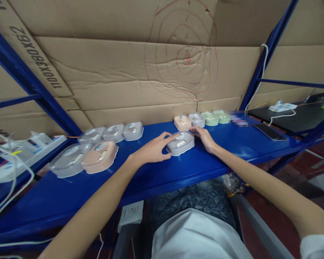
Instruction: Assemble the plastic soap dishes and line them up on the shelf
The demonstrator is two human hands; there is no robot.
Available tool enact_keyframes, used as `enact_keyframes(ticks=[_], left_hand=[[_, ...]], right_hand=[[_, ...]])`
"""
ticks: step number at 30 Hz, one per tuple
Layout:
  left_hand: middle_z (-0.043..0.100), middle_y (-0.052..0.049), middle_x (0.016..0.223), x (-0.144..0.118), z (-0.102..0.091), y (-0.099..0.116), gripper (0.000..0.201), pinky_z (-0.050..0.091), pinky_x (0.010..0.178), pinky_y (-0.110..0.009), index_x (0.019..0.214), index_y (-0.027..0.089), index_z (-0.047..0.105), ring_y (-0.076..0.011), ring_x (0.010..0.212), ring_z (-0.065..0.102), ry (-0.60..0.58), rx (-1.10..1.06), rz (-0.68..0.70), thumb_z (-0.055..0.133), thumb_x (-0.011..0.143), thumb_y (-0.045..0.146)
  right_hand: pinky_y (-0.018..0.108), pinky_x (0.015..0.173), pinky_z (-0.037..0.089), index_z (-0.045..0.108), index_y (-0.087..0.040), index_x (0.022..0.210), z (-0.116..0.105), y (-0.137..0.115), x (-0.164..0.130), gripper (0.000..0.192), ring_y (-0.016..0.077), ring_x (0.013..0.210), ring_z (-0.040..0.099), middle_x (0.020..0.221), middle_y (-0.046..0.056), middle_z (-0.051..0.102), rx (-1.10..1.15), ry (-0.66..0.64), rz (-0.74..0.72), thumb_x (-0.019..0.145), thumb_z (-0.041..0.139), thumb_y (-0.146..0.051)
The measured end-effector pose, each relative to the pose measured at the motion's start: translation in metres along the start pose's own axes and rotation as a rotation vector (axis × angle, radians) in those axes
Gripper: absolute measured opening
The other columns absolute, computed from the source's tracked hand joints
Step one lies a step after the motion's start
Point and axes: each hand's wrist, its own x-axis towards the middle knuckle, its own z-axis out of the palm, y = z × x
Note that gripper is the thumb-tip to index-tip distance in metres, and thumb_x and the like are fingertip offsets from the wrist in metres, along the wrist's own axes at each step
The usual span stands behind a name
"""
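Observation:
In front of me on the blue shelf is a grey lidded plastic box point(180, 144) with a white clip and a round sticker on top. My left hand point(158, 148) grips its left side, thumb at the front corner and fingers reaching over the lid. At its back right corner, my right hand point(204, 138) holds the edge with fingers together. Just behind stands a peach box point(181, 123), followed to the right by another grey box point(197, 120) and two green boxes, one green box point(210, 118) beside the other point(222, 117).
Several more boxes stand at left, among them a peach box point(99, 157) and a clear grey box point(69, 160). A phone point(270, 131) lies on the right of the blue shelf point(151, 176). Power strips point(283, 107) and white cables flank it. Cardboard point(118, 72) walls the back.

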Motion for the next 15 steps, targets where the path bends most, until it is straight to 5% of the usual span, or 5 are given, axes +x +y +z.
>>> enact_keyframes(ticks=[9, 15], left_hand=[[0.067, -0.016, 0.133, -0.001, -0.006, 0.003, 0.082, 0.055, 0.102, -0.048, 0.166, 0.025, 0.041, -0.0392, 0.121, 0.069, 0.045, 0.178, -0.15, 0.071, 0.096, 0.056], [0.077, -0.017, 0.113, 0.0, -0.011, 0.01, 0.062, 0.059, 0.085, -0.045, 0.152, 0.015, 0.049, -0.0387, 0.102, 0.076, 0.029, 0.299, -0.247, 0.064, 0.101, 0.048]], right_hand=[[0.051, 0.116, 0.051, 0.082, -0.025, 0.114, -0.003, 0.01, 0.004, 0.069, 0.0309, 0.132, 0.066, 0.131, 0.01, 0.078, -0.089, 0.044, -0.017, 0.096, 0.049, -0.083], [0.05, 0.113, 0.053, 0.083, -0.024, 0.111, -0.003, 0.009, 0.003, 0.064, 0.0305, 0.127, 0.067, 0.13, 0.01, 0.078, -0.091, 0.055, -0.004, 0.097, 0.05, -0.077]])
